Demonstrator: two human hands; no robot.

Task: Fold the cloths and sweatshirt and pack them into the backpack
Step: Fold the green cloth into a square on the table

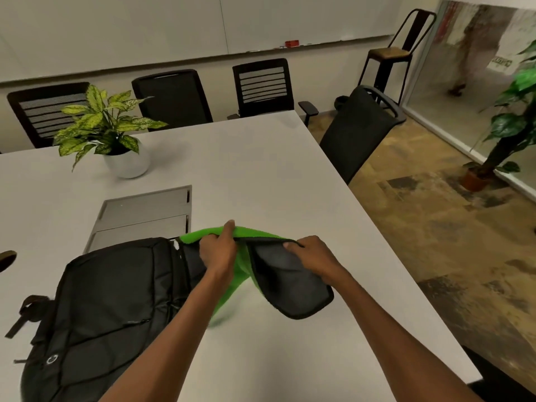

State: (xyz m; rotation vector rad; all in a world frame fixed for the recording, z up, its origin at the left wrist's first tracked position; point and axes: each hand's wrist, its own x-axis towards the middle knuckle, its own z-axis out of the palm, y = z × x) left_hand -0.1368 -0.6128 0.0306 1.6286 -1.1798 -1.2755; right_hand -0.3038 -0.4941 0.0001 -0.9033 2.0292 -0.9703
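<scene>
Head view: your left hand (216, 250) pinches the green cloth (232, 285), your right hand (311, 256) grips the backpack (110, 300) flap (287, 285); careless stuffing may unfold it.

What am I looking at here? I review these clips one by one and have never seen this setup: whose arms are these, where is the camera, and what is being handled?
There is no machine here. A person wears a wide-angle camera on the head, which looks forward and down, so the two bare arms reaching in from the bottom are their own. That is the only view.

The surface is a large white table. On it lies a black backpack with its flap pulled open to the right. A bright green cloth sits in the opening. The left hand grips the green cloth at its top edge, and the right hand holds the rim of the flap, keeping it open.

Further back stands a potted plant in a white pot, with a grey panel set into the table. Black office chairs line the far side.
</scene>
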